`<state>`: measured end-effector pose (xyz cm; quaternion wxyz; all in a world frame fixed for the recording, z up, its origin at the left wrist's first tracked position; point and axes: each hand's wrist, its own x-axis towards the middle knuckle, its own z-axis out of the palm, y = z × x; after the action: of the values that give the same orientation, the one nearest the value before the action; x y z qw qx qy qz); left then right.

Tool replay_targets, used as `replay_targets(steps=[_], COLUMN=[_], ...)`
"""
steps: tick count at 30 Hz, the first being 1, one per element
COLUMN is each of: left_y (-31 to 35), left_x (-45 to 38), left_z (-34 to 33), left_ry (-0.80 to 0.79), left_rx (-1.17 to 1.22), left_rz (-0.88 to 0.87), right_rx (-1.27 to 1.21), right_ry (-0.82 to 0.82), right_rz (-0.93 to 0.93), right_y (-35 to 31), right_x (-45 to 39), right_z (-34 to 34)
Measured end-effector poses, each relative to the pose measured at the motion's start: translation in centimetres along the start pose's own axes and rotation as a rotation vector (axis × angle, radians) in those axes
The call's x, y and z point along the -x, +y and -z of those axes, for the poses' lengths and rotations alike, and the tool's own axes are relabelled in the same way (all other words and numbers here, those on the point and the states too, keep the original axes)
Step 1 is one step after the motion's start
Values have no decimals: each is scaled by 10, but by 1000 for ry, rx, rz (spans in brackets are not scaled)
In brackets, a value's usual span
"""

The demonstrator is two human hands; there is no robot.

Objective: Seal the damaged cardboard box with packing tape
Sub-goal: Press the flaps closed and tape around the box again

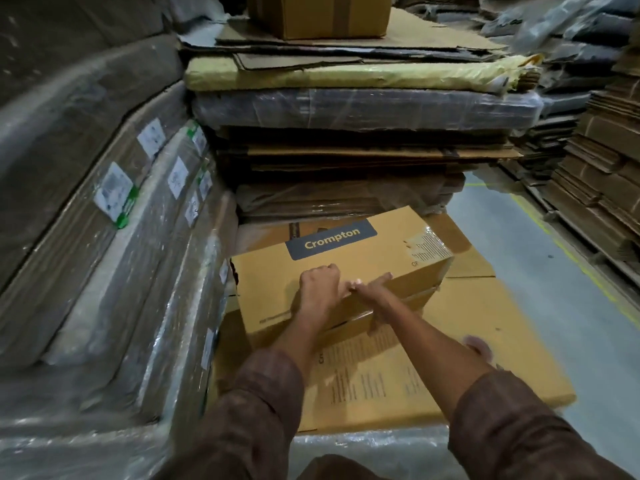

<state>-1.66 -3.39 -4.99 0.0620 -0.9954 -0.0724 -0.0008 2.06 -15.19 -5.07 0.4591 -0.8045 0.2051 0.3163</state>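
Both hands meet at the near top edge of the cardboard box (332,271). On that top face the left hand (320,289) rests as a fist, fingers curled under with nothing seen inside them. Beside it and touching, the right hand (372,289) lies with its forefinger stretched straight along the edge, while its other fingers wrap down over the near side of the box. Printed on the box is a dark label (330,239) reading "Crompton" (a barcode sticker (429,245) sits at its far right corner). It lies atop a larger flattened carton (450,358), just in front of a tall stack of flattened cardboard (363,150). Plastic-wrapped bundles (121,220) rise at left.
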Motion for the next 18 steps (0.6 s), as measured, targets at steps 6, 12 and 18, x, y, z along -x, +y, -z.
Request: replay_targets(steps=[6,12,18], left_y=[-79,-82,-11], left_x=[8,34,41], left_z=[-30,-30,-7], left_ry=[94,-24,-196], left_rx=[313,592,457], left_rz=[512,748,683], right_rx=[-203,-202,100], right_ry=[-121,-8,40], right_rz=[57,161,135], right_y=[1,-12,-24], right_x=[-16,-23,-20], right_z=[1,-2,3])
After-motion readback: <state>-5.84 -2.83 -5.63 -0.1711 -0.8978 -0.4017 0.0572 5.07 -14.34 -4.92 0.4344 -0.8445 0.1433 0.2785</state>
